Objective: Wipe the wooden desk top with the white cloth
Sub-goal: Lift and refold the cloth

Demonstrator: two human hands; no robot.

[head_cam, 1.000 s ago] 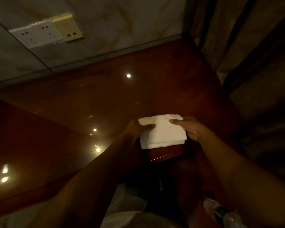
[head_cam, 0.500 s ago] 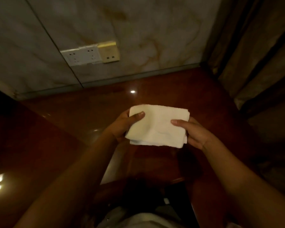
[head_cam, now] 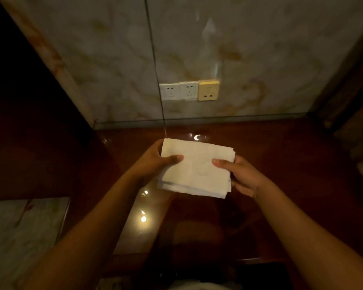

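From the head camera, both hands hold a folded white cloth in the air above the glossy wooden tabletop, roughly over its middle and a little in front of the back wall. The left hand grips the cloth's left edge, thumb lying across the top face and the other fingers hidden beneath, so its fingers are clamped on the cloth. The right hand takes the right edge the same way, thumb on top and fingers curled under the stacked layers, also clamped on the cloth. The cloth is folded into a thick rectangle, several layers showing along its near edge (whether it touches the tabletop cannot be told, but it appears lifted clear).

The tabletop is dark reddish brown and reflects small bright lights near the forearms. Behind it rises a marbled wall panel carrying two white power sockets and, just beside them on the right, a yellowish socket plate. A brown curtain hangs at the right edge. At lower left lies a pale marbled surface.
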